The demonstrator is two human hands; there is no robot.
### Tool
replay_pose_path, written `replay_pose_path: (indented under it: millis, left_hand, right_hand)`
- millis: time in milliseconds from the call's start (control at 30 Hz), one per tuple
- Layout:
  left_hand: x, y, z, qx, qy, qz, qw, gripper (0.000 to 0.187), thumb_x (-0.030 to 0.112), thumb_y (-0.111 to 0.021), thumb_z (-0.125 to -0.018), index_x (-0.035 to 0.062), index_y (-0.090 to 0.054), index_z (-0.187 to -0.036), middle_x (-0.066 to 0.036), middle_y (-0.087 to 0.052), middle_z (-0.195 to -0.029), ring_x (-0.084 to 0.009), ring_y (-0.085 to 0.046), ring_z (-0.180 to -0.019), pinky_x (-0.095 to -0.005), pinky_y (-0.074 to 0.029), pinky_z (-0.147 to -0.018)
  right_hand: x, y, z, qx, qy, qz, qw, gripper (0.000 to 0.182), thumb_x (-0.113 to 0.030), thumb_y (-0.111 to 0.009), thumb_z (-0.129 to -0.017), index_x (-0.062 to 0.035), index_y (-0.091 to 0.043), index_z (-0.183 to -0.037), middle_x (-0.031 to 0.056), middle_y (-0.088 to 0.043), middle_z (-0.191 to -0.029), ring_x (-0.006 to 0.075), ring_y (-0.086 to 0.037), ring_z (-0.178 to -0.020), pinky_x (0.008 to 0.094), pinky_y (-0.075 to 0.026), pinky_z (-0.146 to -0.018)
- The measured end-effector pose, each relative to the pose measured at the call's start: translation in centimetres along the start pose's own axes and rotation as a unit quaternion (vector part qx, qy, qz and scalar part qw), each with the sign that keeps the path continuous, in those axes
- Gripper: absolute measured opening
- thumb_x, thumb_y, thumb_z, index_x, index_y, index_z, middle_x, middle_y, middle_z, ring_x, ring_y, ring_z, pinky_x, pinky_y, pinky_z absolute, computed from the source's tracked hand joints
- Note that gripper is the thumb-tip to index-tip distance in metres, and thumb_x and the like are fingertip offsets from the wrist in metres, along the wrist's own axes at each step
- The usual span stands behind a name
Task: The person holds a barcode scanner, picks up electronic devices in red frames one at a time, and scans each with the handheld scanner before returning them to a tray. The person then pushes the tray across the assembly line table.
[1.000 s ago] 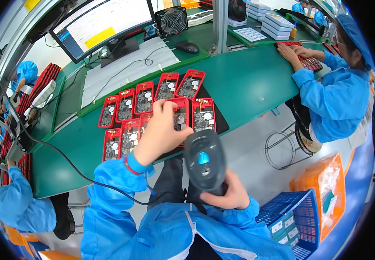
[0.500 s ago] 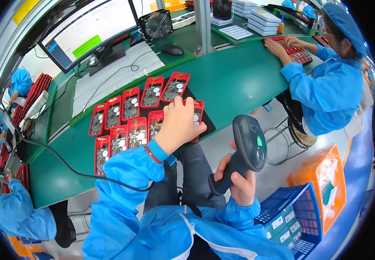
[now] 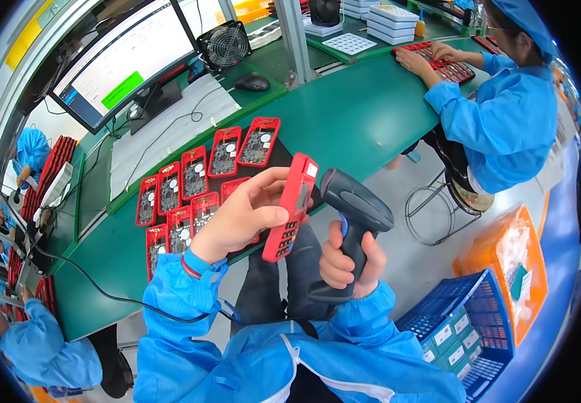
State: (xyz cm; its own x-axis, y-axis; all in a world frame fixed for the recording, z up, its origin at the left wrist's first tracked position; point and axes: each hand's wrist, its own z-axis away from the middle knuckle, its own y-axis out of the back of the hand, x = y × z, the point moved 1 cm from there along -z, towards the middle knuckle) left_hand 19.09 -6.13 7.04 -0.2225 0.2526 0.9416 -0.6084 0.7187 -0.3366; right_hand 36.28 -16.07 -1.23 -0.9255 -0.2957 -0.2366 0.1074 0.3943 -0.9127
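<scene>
Between thumb and fingers, my left hand [image 3: 246, 218] holds a red device [image 3: 290, 211] up on edge, its keypad and small screen showing. My right hand [image 3: 352, 263] is wrapped round the grip of a black barcode scanner [image 3: 361, 205], whose head points at the device from close by, without visible contact. Under and behind my left hand, two rows of red cases with circuit boards [image 3: 194, 172] lie on a dark mat [image 3: 290, 161]. The lower row is partly hidden by my hand and sleeve.
A monitor [image 3: 126, 60], a mouse [image 3: 252, 82] and a small fan [image 3: 225, 46] stand behind the cases. A co-worker [image 3: 499, 127] handles red cases at the right. A blue crate [image 3: 451, 302] and an orange bin [image 3: 535, 269] are low right. A cable [image 3: 102, 290] crosses the bench's left.
My left hand has lifted a red device off the mat's right end and turned it on edge. The scanner in my right hand has swung from upright to pointing left at it.
</scene>
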Motion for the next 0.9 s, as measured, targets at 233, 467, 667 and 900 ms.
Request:
replay_pose_path:
  millis: [233,467,667,900]
  left_hand:
    - [-0.6,1.0,-0.2,0.201,-0.01,0.012,0.979,0.063,0.02,-0.068,-0.084,0.0036,-0.032,-0.134,-0.012,-0.052,-0.119,-0.0252,-0.057,-0.107,-0.0474,-0.048,-0.094]
    - [-0.7,-0.3,-1.0,0.347,-0.033,0.053,0.936,0.068,0.023,-0.068,-0.087,0.0064,-0.02,-0.133,-0.013,-0.043,-0.123,-0.0219,-0.053,-0.11,-0.0491,-0.048,-0.088]
    - [-1.2,-0.9,-0.9,0.359,-0.018,-0.026,0.933,0.075,0.026,-0.071,-0.084,0.0066,-0.018,-0.133,-0.013,-0.043,-0.123,-0.0221,-0.052,-0.11,-0.0431,-0.049,-0.082]
    - [-2.9,2.5,-2.5,0.296,-0.117,-0.583,0.748,0.053,0.029,-0.076,-0.074,0.0021,-0.05,-0.112,-0.017,-0.052,-0.107,-0.0282,-0.056,-0.099,-0.0368,-0.05,-0.075]
  right_hand:
    - [0.3,-2.6,0.4,0.079,0.074,0.267,0.958,0.06,-0.029,-0.072,-0.078,0.0005,-0.043,-0.122,0.0049,-0.056,-0.079,0.0174,-0.057,-0.069,0.0295,-0.046,-0.063]
    - [1.5,-4.2,1.1,0.107,0.014,0.748,0.655,0.055,-0.018,-0.076,-0.072,0.0044,-0.047,-0.113,0.0187,-0.066,-0.08,0.0346,-0.068,-0.075,0.0374,-0.052,-0.065]
    - [2.7,-4.6,0.2,0.161,0.017,0.8,0.577,0.055,-0.018,-0.075,-0.072,0.0058,-0.047,-0.112,0.0221,-0.063,-0.074,0.0399,-0.066,-0.069,0.0384,-0.052,-0.059]
    - [1.3,-5.6,1.5,0.127,0.049,0.683,0.718,0.053,-0.011,-0.073,-0.074,0.0059,-0.047,-0.116,0.0187,-0.066,-0.096,0.0247,-0.067,-0.09,0.0316,-0.05,-0.079]
